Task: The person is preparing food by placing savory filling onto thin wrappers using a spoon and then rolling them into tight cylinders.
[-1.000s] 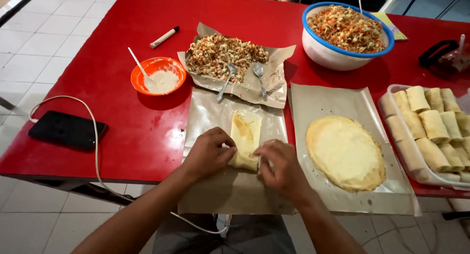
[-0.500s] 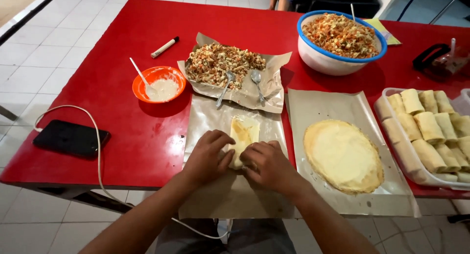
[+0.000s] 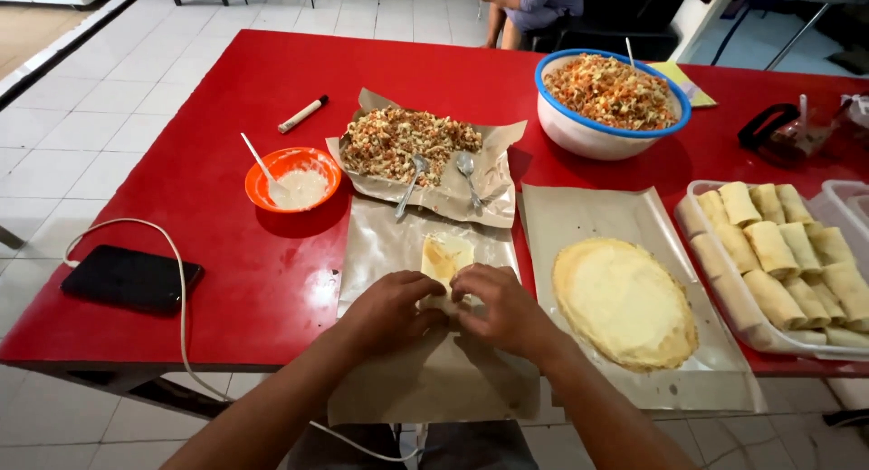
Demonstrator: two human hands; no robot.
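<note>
My left hand (image 3: 391,311) and my right hand (image 3: 501,309) press together on the near end of a pale spring roll wrapper (image 3: 444,255), partly rolled. It lies on a sheet of brown paper (image 3: 389,253) on the red table (image 3: 226,117). The far flap of the wrapper points away from me; the rolled part is hidden under my fingers. A heap of chopped vegetable filling (image 3: 404,141) with two spoons (image 3: 465,169) sits just beyond on another paper.
A stack of round wrappers (image 3: 624,301) lies on paper to the right. Finished rolls (image 3: 786,250) fill a clear tray at far right. A blue-rimmed bowl of filling (image 3: 612,100), an orange paste bowl (image 3: 291,179), a black phone (image 3: 130,278) with white cable, a seated person (image 3: 534,4).
My hands have slid a little away from me along the wrapper, so less of it shows beyond my fingers. The camera view shifted slightly.
</note>
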